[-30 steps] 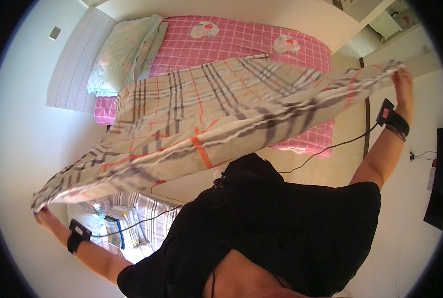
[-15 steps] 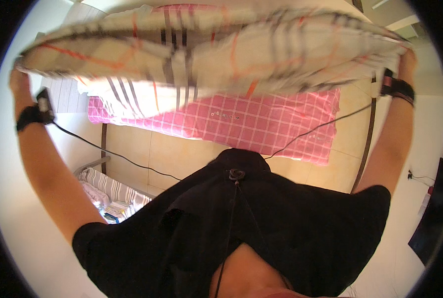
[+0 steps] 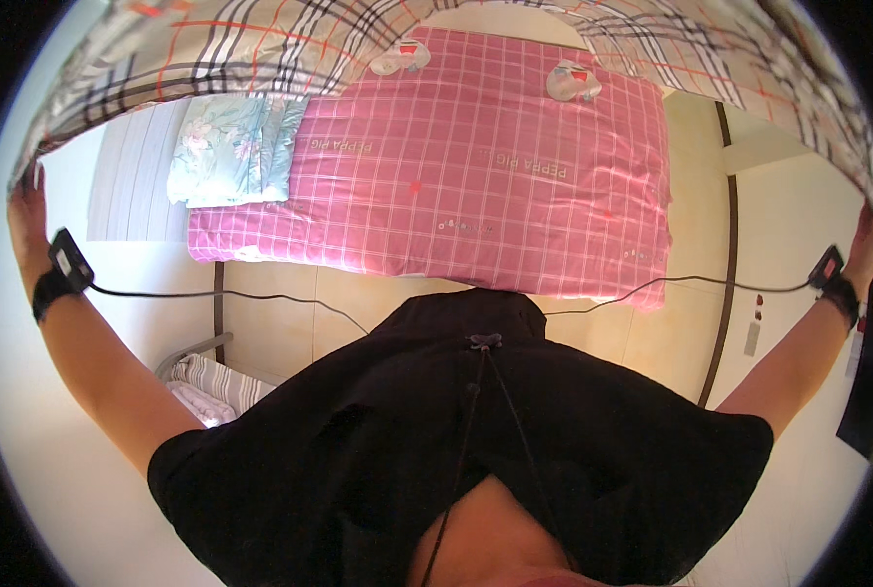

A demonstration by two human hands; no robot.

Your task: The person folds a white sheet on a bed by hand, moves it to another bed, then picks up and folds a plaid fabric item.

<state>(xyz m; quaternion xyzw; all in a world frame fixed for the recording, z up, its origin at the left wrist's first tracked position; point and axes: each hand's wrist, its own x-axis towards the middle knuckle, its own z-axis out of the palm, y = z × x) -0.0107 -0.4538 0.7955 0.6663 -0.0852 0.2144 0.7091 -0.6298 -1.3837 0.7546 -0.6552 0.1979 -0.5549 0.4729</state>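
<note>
A wide beige plaid blanket [image 3: 251, 49] with black and red lines stretches between my two raised hands, its middle bowing upward past the top of the view. My left hand [image 3: 30, 223] pinches one edge of it at the far left. At the far right my right hand [image 3: 861, 249] is closed on the opposite edge; its fingers are partly hidden there. Beneath the blanket lies a bed with a pink checked sheet [image 3: 436, 186]. Both wrists carry black straps with small cabled boxes.
A folded pale blue floral quilt [image 3: 226, 152] lies on the bed's left end, beside a grey panel [image 3: 133, 181]. Lower left is a metal-framed rack [image 3: 197, 347] with striped fabric. Black cables [image 3: 251, 293] run from my wrists toward my body. A dark screen-like panel [image 3: 865, 391] is at the right.
Both hands have moved outward, with the right one lower. The blanket has swung up and spread wider, uncovering more of the pink sheet and the blue quilt.
</note>
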